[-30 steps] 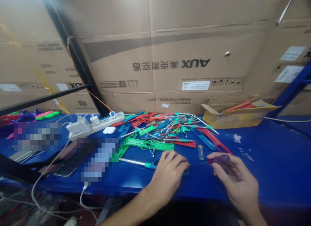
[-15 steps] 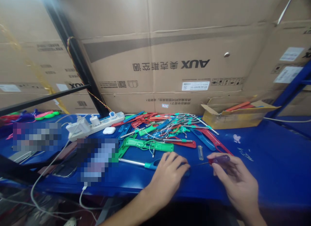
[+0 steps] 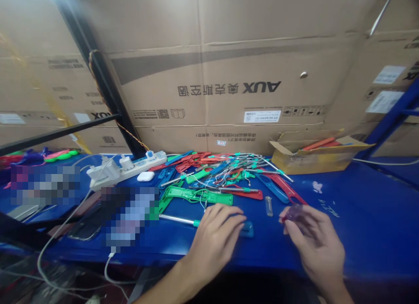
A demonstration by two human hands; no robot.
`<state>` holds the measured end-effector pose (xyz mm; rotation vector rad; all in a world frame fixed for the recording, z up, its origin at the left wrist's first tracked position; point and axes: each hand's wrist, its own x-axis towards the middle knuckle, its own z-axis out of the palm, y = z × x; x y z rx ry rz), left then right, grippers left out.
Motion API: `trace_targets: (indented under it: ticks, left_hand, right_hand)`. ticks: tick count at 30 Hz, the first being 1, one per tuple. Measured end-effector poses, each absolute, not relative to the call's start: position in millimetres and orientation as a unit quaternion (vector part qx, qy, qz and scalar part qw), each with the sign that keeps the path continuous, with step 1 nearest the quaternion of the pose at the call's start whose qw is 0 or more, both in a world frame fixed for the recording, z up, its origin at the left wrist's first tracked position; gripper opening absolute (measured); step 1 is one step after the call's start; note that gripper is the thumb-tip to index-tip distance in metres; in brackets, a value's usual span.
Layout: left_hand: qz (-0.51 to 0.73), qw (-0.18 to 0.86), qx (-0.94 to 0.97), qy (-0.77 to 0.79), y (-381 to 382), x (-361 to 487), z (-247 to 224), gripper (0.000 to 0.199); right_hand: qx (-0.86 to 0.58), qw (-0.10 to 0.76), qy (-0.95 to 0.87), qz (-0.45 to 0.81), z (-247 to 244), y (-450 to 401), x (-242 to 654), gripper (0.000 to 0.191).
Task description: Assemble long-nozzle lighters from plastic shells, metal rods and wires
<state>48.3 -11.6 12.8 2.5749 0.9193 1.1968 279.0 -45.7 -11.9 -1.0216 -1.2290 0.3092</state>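
Note:
My left hand (image 3: 216, 234) lies over a blue lighter (image 3: 248, 229) at the table's front, its fingers bent around the handle. The lighter's metal tube (image 3: 176, 219) sticks out to the left, and the handle's end shows on the right. To the right, my right hand (image 3: 314, 238) grips the purple handle of a screwdriver (image 3: 294, 212), blurred by motion; its shaft cannot be made out. A small clear piece (image 3: 269, 206) rests between the hands. Behind them is a pile of red, green and blue lighter parts (image 3: 212, 171) with metal tubes and thin wires.
An open cardboard box (image 3: 310, 161) with red parts stands at the back right. A power strip (image 3: 131, 175) with chargers, a white case (image 3: 145, 176) and phones lie on the left. Large cartons (image 3: 229, 64) rise behind the blue table (image 3: 369, 216).
My left hand has shifted slightly left, uncovering more of the blue handle's right end. The screwdriver's handle has turned in my right hand, and its shaft no longer shows clearly.

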Motion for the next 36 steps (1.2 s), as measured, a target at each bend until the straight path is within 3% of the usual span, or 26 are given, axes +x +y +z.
trace_targets:
  ticks: [3,10,21,36]
  left_hand:
    - [0.369,0.070,0.867,0.328,-8.5,28.8,10.4,0.020]
    - [0.309,0.028,0.892,0.329,3.0,-4.7,5.6,0.032]
    - [0.268,0.102,0.903,0.321,4.1,-2.9,6.2,0.025]
    - [0.252,0.114,0.905,0.324,5.6,-4.3,4.3,0.026]
  right_hand:
    - [-0.437,0.695,-0.561,0.108,-8.7,-38.0,272.9,0.054]
    - [-0.384,0.674,-0.630,0.015,0.0,-21.6,258.6,0.062]
    - [-0.372,0.652,-0.659,0.054,-8.1,-25.7,258.6,0.064]
    - [-0.377,0.642,-0.666,0.045,-11.0,-21.2,260.3,0.064]
